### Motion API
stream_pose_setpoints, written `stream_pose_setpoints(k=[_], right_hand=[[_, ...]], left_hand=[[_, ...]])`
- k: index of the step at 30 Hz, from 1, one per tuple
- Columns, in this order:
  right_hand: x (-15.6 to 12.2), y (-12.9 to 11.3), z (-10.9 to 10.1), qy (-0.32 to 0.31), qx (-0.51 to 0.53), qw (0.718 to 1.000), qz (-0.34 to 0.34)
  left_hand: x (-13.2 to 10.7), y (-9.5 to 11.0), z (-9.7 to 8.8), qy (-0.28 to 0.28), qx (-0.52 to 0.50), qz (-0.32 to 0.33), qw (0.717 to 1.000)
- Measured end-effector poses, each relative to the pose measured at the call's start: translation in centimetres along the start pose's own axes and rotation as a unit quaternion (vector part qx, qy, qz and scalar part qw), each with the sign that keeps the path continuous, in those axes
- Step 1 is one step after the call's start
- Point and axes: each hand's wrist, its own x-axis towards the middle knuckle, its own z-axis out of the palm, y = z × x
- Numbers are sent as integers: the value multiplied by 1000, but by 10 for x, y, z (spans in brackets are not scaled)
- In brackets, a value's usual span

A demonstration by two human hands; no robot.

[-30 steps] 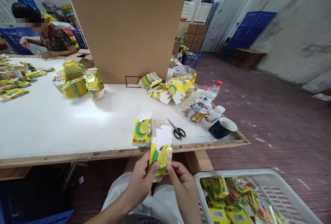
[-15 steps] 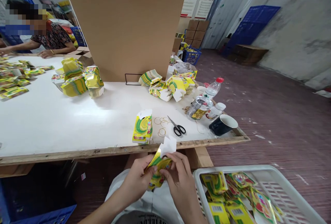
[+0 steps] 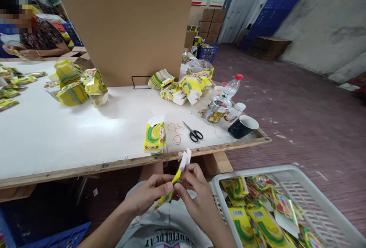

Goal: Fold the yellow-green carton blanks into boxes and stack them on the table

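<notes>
Both my hands hold one yellow and green carton [image 3: 177, 174] over my lap, below the table's front edge. It is turned nearly edge-on, with its white flap pointing up. My left hand [image 3: 147, 195] pinches its lower left side with closed fingers. My right hand [image 3: 196, 192] grips its right side, fingers curled. A matching small box [image 3: 154, 136] stands on the white table [image 3: 57, 133] just beyond my hands.
Rubber bands [image 3: 176, 132] and scissors [image 3: 193, 132] lie near the front edge, with a dark mug [image 3: 243, 127], a jar [image 3: 215, 110] and a bottle [image 3: 232, 87] to the right. A white basket [image 3: 300, 187] of packets sits at my right. A cardboard screen [image 3: 122, 23] stands behind; another person [image 3: 31, 34] works far left.
The carton has come down from the table edge toward my lap and turned from face-on to nearly edge-on. My hands closed in together around it.
</notes>
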Motion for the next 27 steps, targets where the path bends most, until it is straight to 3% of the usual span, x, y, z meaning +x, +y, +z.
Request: stream_pose_setpoints(k=[2,4,6,10,13,18,20,22,25,27], right_hand=[[-1,1,0,41,-15,999,-3],[-3,6,3,140,-36,989,14],[-6,13,6,188,-20,981,44],[-12,23,8,101,104,982,123],[-13,23,5,103,147,971,160],[-11,16,0,120,171,964,163],[-12,10,-3,166,133,969,123],[-14,4,-8,206,32,975,71],[-18,-3,-18,173,-116,977,50],[-20,-5,-22,142,-144,977,65]], left_hand=[[3,0,3,5,-28,3,1000],[8,-2,7,19,-46,20,999],[12,-5,12,45,-38,46,997],[17,-14,18,71,37,74,994],[18,-19,19,46,84,73,993],[21,-18,22,31,120,81,989],[23,-15,24,21,143,89,986],[27,-14,27,10,173,103,980],[33,-16,26,-13,218,115,969],[37,-19,25,-21,241,125,962]])
